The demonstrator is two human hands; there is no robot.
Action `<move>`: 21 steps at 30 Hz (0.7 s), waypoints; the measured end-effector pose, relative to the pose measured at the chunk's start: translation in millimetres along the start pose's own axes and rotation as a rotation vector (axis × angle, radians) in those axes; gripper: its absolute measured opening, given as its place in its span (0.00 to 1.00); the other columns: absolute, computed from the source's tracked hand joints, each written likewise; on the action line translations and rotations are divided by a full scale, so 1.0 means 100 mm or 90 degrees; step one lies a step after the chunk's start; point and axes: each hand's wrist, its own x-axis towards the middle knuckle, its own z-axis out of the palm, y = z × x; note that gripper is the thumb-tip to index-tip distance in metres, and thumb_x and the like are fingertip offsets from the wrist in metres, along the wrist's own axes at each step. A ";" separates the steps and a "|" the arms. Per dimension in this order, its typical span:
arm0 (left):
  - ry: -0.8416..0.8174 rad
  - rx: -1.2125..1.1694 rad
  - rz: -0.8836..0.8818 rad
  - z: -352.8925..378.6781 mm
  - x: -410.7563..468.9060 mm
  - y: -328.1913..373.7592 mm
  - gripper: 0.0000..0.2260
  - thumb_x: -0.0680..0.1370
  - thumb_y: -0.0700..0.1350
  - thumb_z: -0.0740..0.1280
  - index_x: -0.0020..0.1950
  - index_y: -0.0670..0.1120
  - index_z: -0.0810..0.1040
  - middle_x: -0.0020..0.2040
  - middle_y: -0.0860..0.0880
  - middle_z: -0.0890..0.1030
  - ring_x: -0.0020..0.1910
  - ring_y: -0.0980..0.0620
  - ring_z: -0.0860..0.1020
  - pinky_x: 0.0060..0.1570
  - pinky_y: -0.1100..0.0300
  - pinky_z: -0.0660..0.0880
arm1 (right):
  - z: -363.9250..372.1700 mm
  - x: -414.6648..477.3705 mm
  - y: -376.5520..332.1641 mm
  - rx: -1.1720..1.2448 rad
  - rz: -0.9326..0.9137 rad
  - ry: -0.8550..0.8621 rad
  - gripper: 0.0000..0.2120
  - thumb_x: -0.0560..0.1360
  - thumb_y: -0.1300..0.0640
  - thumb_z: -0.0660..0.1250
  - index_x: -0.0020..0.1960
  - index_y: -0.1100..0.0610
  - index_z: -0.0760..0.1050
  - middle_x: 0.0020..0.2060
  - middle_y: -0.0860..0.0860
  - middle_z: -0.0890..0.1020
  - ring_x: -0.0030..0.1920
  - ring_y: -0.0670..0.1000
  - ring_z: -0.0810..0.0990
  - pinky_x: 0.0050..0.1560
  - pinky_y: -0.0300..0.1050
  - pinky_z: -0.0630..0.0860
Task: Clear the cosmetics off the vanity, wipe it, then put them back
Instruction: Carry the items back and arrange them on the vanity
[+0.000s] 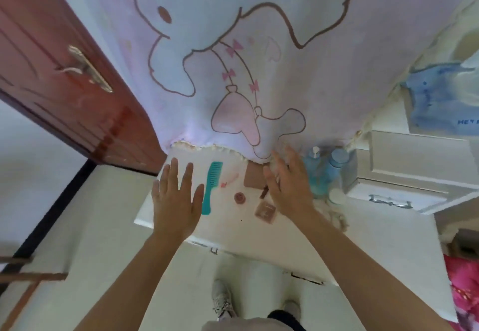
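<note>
- Left hand (pixel 176 201): fingers straight and spread, holding nothing, over the left end of the white vanity (pixel 233 234), just beside the teal comb (pixel 211 188).
- Right hand (pixel 287 188): fingers extended, loosely spread, holding nothing. It overlaps the brown palette (pixel 253 179); contact cannot be told.
- Between the hands, on the vanity: round pink pot (pixel 240 198), square compact (pixel 265 212).
- Right of the right hand: blue pump bottle (pixel 312 172), blue capped bottle (pixel 337 163).
- Behind: cartoon-print cloth (pixel 233 45).

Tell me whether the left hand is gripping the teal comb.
No, the left hand is spread open with straight fingers, and the teal comb lies beside it.
</note>
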 end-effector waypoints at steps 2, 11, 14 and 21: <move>0.032 0.026 -0.060 -0.35 -0.14 -0.31 0.25 0.81 0.55 0.54 0.75 0.45 0.66 0.76 0.38 0.60 0.74 0.36 0.60 0.67 0.35 0.63 | 0.11 0.04 -0.48 0.012 -0.068 -0.030 0.29 0.80 0.39 0.46 0.78 0.50 0.59 0.79 0.55 0.54 0.78 0.57 0.52 0.76 0.54 0.52; 0.135 0.127 -0.303 -1.76 -1.44 -2.23 0.27 0.82 0.58 0.50 0.77 0.47 0.59 0.78 0.39 0.55 0.77 0.38 0.54 0.72 0.37 0.57 | 1.07 -0.37 -2.94 0.080 -0.388 -0.084 0.28 0.82 0.41 0.55 0.78 0.50 0.59 0.79 0.56 0.55 0.78 0.57 0.55 0.76 0.54 0.56; 0.144 0.156 -0.373 -2.14 -2.12 -2.88 0.27 0.81 0.59 0.50 0.77 0.46 0.60 0.78 0.39 0.56 0.76 0.37 0.55 0.71 0.36 0.58 | 1.50 -0.74 -3.89 0.104 -0.458 -0.111 0.29 0.81 0.42 0.57 0.78 0.52 0.59 0.79 0.57 0.55 0.78 0.57 0.55 0.75 0.56 0.58; 0.152 0.205 -0.565 -2.74 -3.60 -4.09 0.28 0.81 0.62 0.46 0.78 0.51 0.55 0.80 0.44 0.52 0.78 0.42 0.50 0.73 0.40 0.53 | 2.35 -1.82 -5.66 0.104 -0.672 -0.222 0.31 0.81 0.40 0.54 0.79 0.52 0.54 0.79 0.56 0.48 0.79 0.56 0.49 0.76 0.51 0.50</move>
